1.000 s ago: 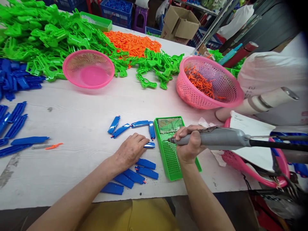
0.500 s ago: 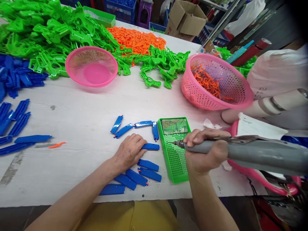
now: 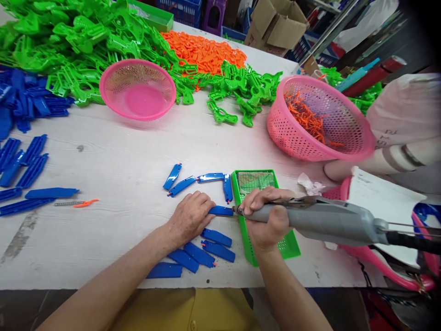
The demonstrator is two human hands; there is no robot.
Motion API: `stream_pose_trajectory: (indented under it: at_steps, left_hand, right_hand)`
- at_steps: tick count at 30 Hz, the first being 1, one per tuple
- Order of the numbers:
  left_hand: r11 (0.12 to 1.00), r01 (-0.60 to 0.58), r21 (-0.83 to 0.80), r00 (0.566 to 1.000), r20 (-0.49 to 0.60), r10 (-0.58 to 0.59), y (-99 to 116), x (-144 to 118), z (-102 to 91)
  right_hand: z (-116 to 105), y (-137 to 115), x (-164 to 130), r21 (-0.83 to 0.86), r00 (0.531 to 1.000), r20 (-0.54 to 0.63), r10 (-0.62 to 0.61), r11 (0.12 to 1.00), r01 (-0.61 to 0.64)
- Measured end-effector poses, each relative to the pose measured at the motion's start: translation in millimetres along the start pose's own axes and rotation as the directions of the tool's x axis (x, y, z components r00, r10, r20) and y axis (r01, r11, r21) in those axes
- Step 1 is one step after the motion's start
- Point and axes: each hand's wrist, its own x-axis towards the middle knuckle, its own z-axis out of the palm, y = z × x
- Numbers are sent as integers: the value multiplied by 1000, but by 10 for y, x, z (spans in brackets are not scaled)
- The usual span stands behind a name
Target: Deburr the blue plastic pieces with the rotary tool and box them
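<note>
Pinning a blue part (image 3: 220,211), left hand (image 3: 190,216) fingers curl — right hand (image 3: 267,220) grips grey screwdriver (image 3: 320,220).

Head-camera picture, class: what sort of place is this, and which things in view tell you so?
Most likely a small toy or plastics assembly workshop. Heaps of identical green moulded parts and orange parts cover the table, the right hand holds a grey powered driver, and stock crates stand behind.
</note>
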Motion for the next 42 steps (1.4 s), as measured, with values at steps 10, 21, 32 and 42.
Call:
stream_pose_trajectory:
  at_steps: [10,21,32,42]
  left_hand:
    - [1000,-6,5,1000,0,6,-8,-10,19]
    - [999,-34,20,999,1,34,-16,-28,7]
    - [998,-30,51,999,13,30,30,-3,-7]
    - [978,-41,-205,999,-9,40,-103,-80,-44]
  right_hand:
    - [17,47,-19,-1,997,68,-33,999,34]
    - [-105,-57,59,33,1000,23,-2,999,1]
    - [-369,20,227,-65,975,-176,-136,990,126]
    - [-372,81,201,-66,981,-150,-120,992,111]
